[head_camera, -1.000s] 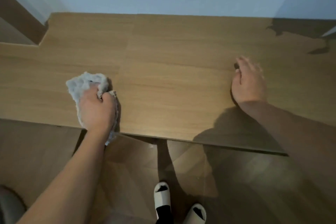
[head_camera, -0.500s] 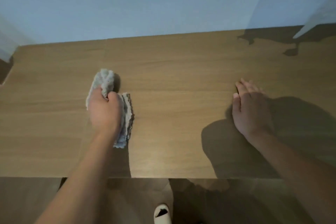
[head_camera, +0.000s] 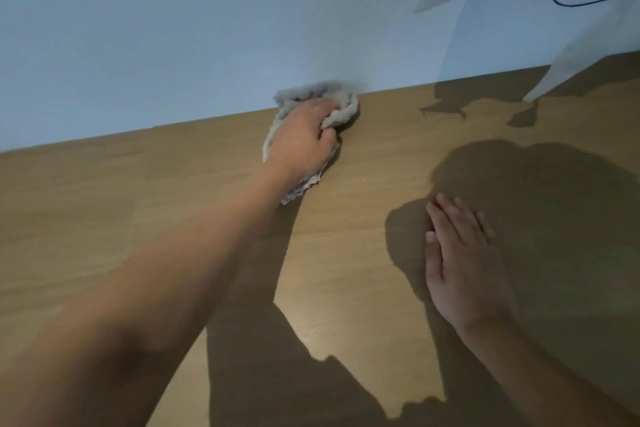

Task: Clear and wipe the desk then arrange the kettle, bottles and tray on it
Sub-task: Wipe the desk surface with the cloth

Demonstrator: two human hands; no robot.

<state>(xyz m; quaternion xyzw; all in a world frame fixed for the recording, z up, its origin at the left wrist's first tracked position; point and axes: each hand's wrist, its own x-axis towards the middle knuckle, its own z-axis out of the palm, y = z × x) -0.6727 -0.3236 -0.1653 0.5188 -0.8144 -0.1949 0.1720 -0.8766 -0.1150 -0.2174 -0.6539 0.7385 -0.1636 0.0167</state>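
Now the desk (head_camera: 104, 204) lies bare, wiping well along; the left hand (head_camera: 304, 139) has pushed from the near edge to the back wall (head_camera: 173, 28), fingers bunching the grey cloth (head_camera: 341, 107); the right hand (head_camera: 460, 260) stays flat, fingers together; kettle, bottles and tray unseen.

A crumpled grey cloth (head_camera: 341, 109) lies at the wooden tabletop's (head_camera: 363, 270) 12 o'clock edge, touching the wall.
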